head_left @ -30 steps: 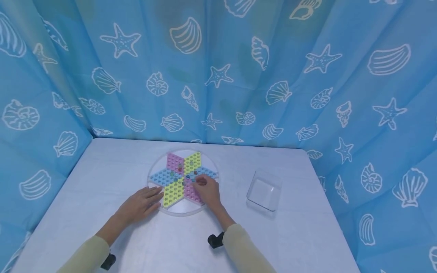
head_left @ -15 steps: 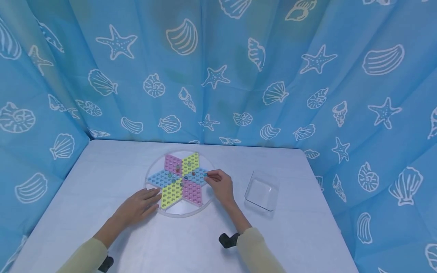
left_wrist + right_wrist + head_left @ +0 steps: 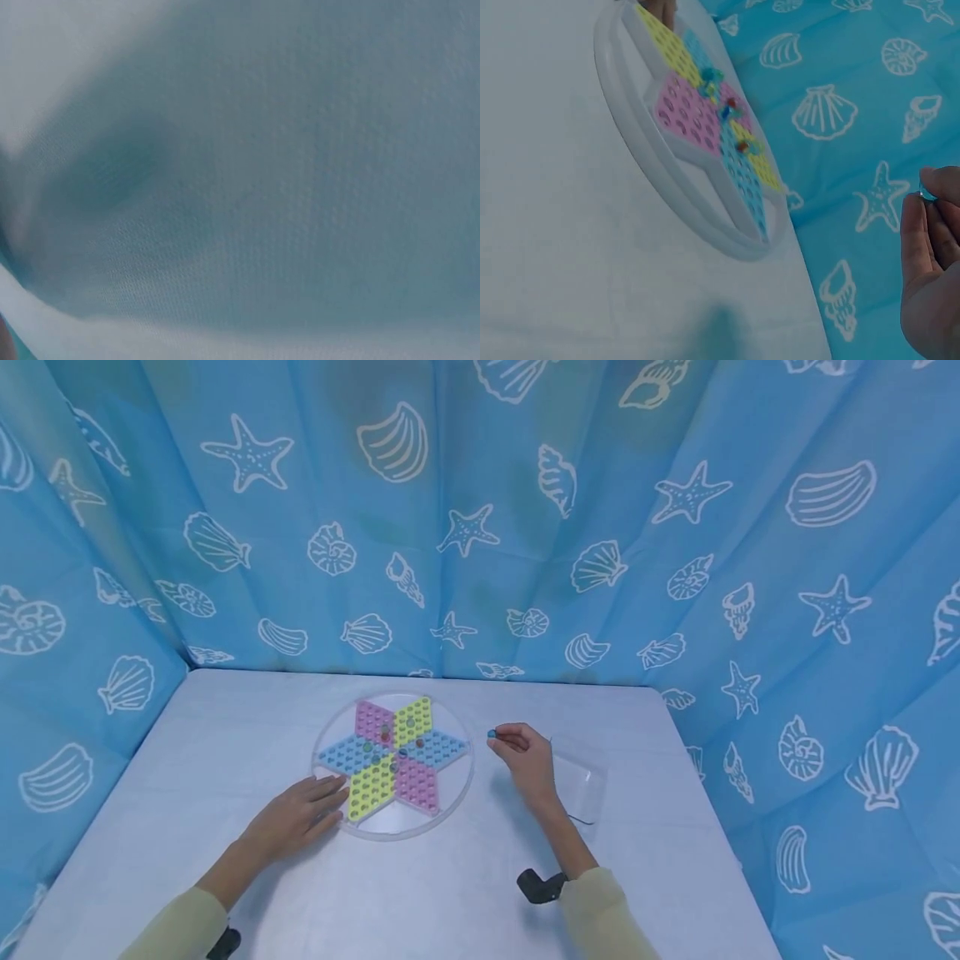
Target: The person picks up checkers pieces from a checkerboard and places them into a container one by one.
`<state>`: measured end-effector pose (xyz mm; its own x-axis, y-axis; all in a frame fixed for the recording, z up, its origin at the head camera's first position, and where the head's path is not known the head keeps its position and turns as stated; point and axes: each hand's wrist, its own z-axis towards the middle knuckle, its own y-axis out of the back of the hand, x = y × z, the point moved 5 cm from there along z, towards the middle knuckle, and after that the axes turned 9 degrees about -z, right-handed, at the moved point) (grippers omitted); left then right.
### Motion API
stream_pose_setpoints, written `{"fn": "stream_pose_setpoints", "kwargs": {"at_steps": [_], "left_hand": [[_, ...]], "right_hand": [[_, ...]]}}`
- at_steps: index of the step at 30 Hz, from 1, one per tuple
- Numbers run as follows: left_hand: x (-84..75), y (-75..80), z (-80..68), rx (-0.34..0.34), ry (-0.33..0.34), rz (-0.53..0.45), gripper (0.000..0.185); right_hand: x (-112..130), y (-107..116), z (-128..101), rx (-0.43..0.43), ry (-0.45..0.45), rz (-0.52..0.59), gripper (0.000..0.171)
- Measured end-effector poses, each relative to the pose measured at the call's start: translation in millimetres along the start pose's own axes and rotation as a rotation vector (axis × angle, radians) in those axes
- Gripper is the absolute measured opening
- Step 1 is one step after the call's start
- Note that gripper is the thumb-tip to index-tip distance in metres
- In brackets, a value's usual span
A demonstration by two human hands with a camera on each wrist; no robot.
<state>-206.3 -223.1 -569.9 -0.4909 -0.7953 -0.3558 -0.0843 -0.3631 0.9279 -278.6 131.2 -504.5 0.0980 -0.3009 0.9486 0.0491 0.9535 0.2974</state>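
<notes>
A round Chinese checkers board (image 3: 388, 836) lies on the table, its star coloured pink, yellow and blue, with several glass marbles (image 3: 385, 737) sitting in holes about the middle. My right hand (image 3: 529, 763) is raised to the right of the board and pinches a blue marble (image 3: 492, 734) between thumb and fingertips; the right wrist view shows this marble (image 3: 928, 193) too. My left hand (image 3: 300, 814) rests at the board's lower left rim with its fingers extended. The left wrist view shows only blurred cloth, with no hand work visible.
A clear square plastic box (image 3: 583, 781) stands right of the board, partly hidden behind my right hand and forearm. White cloth covers the table (image 3: 420, 902). A blue shell-patterned curtain (image 3: 480, 585) hangs along the back and sides.
My right hand has moved away from the board's middle, rightward to near the clear box, carrying the blue marble. The left hand stays at the rim. The head view has shifted slightly.
</notes>
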Motion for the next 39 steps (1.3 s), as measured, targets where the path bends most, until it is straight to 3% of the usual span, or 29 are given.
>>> {"fn": "stream_pose_setpoints", "kwargs": {"at_steps": [11, 19, 30, 39], "left_hand": [[-0.5, 1.1, -1.2, -0.029, -0.027, 0.016, 0.044], [-2.4, 0.8, -1.2, -0.012, -0.028, 0.002, 0.044], [-1.2, -1.5, -0.2, -0.030, -0.042, 0.020, 0.042], [0.0, -3.1, 0.4, -0.054, -0.048, 0.030, 0.042]], "right_hand": [[-24, 52, -1, -0.028, -0.066, -0.053, 0.026], [-49, 82, 2, -0.058, -0.129, -0.137, 0.027], [-65, 87, 6, -0.035, -0.222, -0.375, 0.027], [-78, 81, 8, -0.025, -0.298, -0.410, 0.027]]}}
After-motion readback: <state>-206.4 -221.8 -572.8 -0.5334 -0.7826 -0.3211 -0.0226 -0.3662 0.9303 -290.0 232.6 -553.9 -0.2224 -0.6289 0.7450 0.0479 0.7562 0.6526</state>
